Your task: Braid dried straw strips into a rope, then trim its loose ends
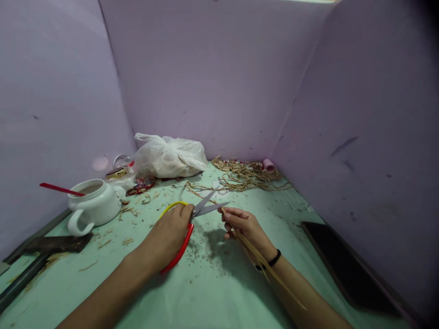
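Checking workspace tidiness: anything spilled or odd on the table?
Yes: clippings and dust are strewn over the table around the scissors in the left hand and the tan strip in the right hand; a tangled fibre heap sprawls at the back.

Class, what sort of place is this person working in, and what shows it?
Probably a small handicraft bench: scissors in the left hand, straw strips in the right hand, tangled fibre by lilac partitions.

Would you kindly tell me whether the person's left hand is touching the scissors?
Touching. The head view shows the left hand closed over the red and yellow handles of the scissors; the right hand holds a thin strip.
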Motion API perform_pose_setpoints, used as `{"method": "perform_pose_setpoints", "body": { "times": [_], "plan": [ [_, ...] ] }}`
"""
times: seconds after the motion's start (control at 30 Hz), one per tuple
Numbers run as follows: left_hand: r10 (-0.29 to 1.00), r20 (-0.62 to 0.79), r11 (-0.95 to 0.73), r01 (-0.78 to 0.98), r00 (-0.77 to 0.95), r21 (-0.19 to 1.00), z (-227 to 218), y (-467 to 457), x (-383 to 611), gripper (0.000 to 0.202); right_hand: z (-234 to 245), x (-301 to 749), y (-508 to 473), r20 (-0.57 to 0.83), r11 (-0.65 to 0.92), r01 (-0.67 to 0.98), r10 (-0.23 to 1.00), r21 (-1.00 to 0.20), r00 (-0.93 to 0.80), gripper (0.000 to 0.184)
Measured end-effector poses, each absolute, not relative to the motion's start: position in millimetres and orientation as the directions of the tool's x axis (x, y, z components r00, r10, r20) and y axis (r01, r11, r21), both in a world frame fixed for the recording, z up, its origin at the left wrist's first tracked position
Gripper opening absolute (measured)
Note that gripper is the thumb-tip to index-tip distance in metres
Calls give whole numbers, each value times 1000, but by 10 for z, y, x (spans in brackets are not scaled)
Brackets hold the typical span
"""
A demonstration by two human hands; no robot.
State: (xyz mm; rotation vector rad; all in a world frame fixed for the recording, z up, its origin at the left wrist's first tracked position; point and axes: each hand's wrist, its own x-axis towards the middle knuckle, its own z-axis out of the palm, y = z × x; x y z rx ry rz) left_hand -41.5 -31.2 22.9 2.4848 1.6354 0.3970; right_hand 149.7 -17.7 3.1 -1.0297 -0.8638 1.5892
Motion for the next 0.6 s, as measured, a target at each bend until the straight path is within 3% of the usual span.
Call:
{"method": "perform_pose_setpoints", "body": {
  "times": [0.23,0.6],
  "plan": [
    [913,154,-390,920,379,49,38,-330,-265,36,33,1412,-194,-166,-168,-274,986,-947,-32,28],
    [914,169,-360,930,368,-75,65,-345,-249,30,24,1379,-227,-66,-71,-107,997,-992,-49,16]
  ]
}}
